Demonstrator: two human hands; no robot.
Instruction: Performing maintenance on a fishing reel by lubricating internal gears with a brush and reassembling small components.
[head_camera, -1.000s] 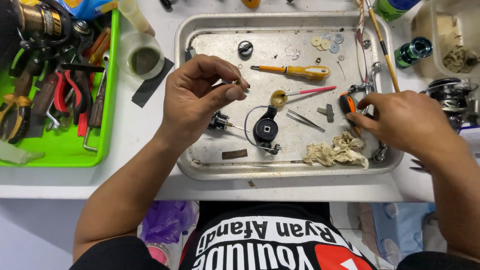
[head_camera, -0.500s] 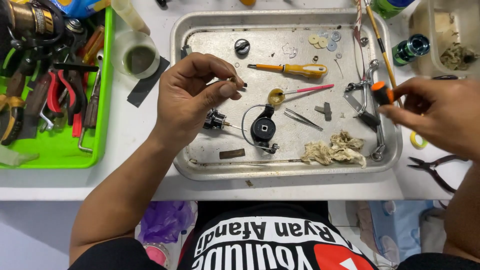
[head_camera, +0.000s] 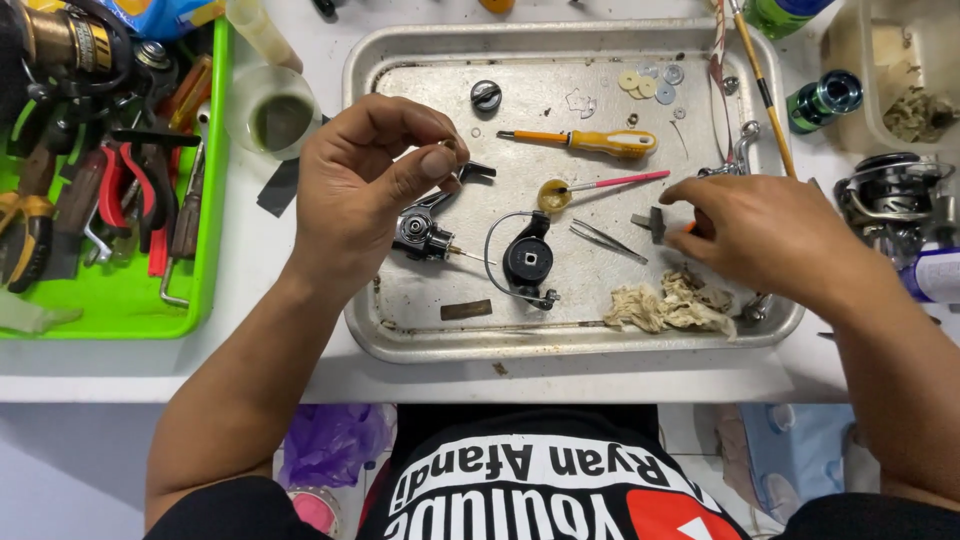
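Parts from a stripped fishing reel lie spread across the metal tray (head_camera: 380, 330) in the head view, its raised rim keeping small pieces from rolling onto the tabletop (head_camera: 250, 375). Your left hand (head_camera: 365, 190) hovers above the tray's left side with thumb and forefinger pinched together on a tiny part (head_camera: 447, 147), too small to identify, lifted toward your eyes as if for a closer look. Just below that hand lies the reel body (head_camera: 420, 235), and beside it the black rotor with its wire bail (head_camera: 527, 260), both near enough to reach without shifting. Your right hand (head_camera: 775, 235) rests low over the tray's right side, fingers curled together near a small dark piece (head_camera: 652, 222); a sliver of orange shows under the fingers, but you cannot tell from here whether they grip anything. Tweezers (head_camera: 608, 240), a yellow-handled screwdriver (head_camera: 590, 142) and a pink-handled brush in a dab of grease (head_camera: 580, 187) lie between your hands, central to both. A wad of rag (head_camera: 670, 305) lies by the near rim, handy for wiping. Washers (head_camera: 645, 82) are grouped in the far corner. Pliers and other tools fill the green tray (head_camera: 205, 290) on your left.
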